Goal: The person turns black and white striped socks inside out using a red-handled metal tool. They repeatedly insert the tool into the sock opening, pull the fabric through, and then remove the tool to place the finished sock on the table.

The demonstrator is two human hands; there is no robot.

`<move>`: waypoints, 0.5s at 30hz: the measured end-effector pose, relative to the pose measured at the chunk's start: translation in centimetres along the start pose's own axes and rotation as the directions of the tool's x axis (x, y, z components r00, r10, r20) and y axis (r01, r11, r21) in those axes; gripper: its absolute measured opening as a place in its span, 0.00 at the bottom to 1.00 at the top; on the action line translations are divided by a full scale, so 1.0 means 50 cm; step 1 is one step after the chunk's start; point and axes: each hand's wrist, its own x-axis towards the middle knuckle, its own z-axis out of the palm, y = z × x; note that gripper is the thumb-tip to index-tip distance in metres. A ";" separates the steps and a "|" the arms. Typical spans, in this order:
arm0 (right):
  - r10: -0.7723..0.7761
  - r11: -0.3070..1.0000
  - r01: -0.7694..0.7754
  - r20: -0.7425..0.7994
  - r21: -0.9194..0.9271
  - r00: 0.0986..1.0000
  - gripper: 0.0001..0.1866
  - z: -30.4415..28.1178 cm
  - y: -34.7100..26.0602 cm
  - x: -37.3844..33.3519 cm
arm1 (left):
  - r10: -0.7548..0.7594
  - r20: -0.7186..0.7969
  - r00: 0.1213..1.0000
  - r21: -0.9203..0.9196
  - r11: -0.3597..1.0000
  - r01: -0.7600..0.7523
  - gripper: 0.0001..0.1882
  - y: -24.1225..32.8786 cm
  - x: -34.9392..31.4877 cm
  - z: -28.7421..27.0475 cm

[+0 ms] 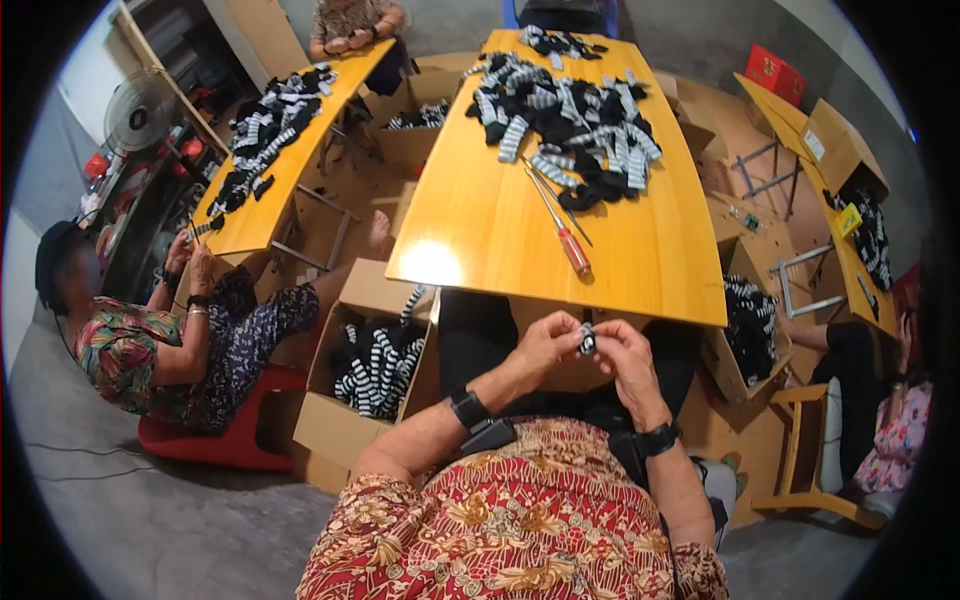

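Observation:
My left hand (543,346) and my right hand (627,368) meet just off the near edge of the yellow table, above my lap. Between them is a small black-and-white knit piece (587,342), pinched by the fingertips of both hands; its full shape is mostly hidden. Ahead on the table (440,215) lies a long pile of black and grey-white striped knit pieces (560,110), which look like socks. A screwdriver with a red handle (574,252) rests nearer to me, its shaft pointing at the pile, beside a thin dark rod (572,222).
Open cardboard boxes with striped knit pieces stand left (322,390) and right (770,360) of my legs. At the left, a seated person (150,340) works at a narrow table with another pile (265,135). Another person sits far back; one more sits right, near a wooden chair (805,450).

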 end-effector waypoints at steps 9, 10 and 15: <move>-0.123 0.992 0.120 0.084 0.037 0.989 0.02 -0.024 0.003 0.001 | 0.085 0.024 0.996 0.093 0.992 -0.087 0.06 -0.001 -0.002 0.001; -0.136 0.990 0.131 0.080 0.059 0.988 0.02 -0.021 0.007 0.002 | 0.050 0.003 0.999 0.063 0.997 -0.050 0.05 -0.008 -0.001 0.000; -0.163 0.974 0.152 0.055 0.170 0.985 0.02 -0.009 0.024 0.013 | -0.071 -0.048 0.996 -0.028 0.997 0.069 0.04 -0.015 0.007 -0.006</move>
